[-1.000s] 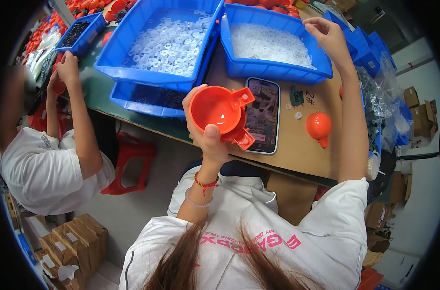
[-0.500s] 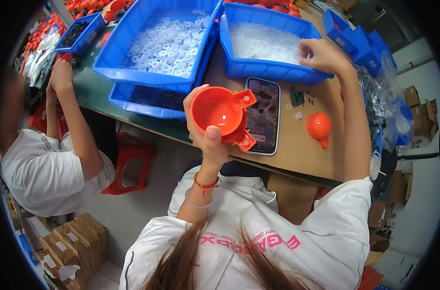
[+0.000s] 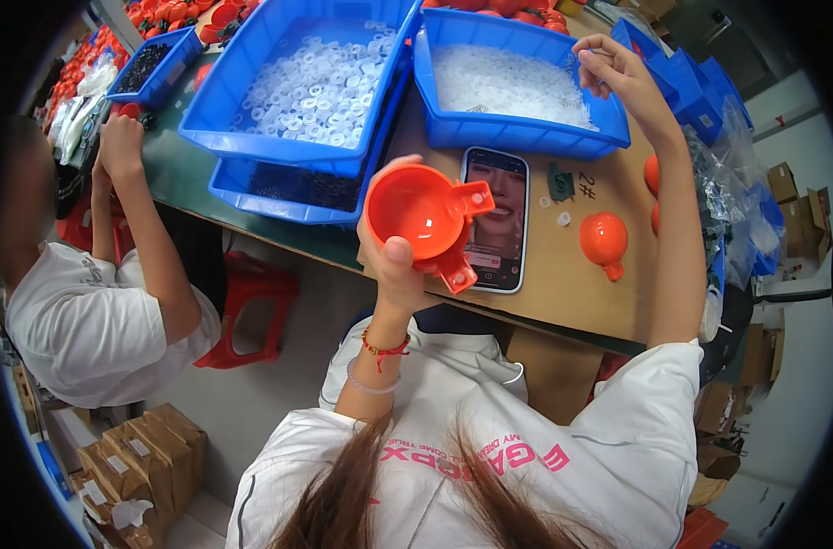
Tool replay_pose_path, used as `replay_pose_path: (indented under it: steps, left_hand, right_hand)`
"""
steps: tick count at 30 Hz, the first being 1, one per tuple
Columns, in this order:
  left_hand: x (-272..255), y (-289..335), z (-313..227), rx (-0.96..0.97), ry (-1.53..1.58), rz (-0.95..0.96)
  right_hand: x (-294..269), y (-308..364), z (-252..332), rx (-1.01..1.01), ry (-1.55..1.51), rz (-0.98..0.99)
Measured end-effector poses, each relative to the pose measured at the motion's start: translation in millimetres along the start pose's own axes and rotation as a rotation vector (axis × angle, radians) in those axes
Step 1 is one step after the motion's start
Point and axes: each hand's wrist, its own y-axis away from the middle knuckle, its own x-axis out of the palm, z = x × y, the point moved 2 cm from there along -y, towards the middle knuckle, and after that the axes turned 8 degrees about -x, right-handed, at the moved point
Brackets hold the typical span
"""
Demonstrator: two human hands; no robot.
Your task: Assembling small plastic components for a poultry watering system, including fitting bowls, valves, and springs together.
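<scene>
My left hand (image 3: 396,274) is closed around two orange-red plastic cup-shaped shells, held over the table's front edge. The upper shell (image 3: 407,212) faces up with its hollow showing and a small tab on its right. Beneath it, the second shell (image 3: 455,273) is mostly hidden; its tab sticks out at the lower right. At the right end of a blue bin (image 3: 526,135) of small whitish translucent parts (image 3: 499,78), my right hand (image 3: 613,71) is raised with thumb and fingers pinched together. Whatever is in the pinch is too small to make out.
A phone (image 3: 494,224) with a lit screen lies behind the shells. To its right are small white pieces (image 3: 563,219) and a round orange-red part (image 3: 604,240). A larger blue bin (image 3: 252,142) holds translucent rings. At the left, a co-worker (image 3: 114,311) works with both hands.
My right hand has lifted from among the small parts, up toward the bin's far right corner. My left hand has shifted slightly right with the shells. The phone's picture has changed.
</scene>
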Motion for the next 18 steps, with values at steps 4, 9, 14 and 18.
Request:
replay_pose_path:
  steps: [4, 9, 14, 18]
  left_hand:
    - [8, 0, -14, -0.208, 0.167, 0.159]
    - [28, -2, -31, -0.305, 0.264, 0.486]
    - [44, 9, -35, -0.373, 0.258, 0.644]
    - [47, 20, -27, -0.449, 0.339, 0.631]
  right_hand:
    - [6, 11, 31, -0.008, -0.124, -0.084]
    - [37, 52, 95, -0.105, -0.285, -0.076]
    - [69, 90, 127, -0.013, -0.435, -0.042]
    - [82, 110, 137, 0.029, -0.478, -0.051]
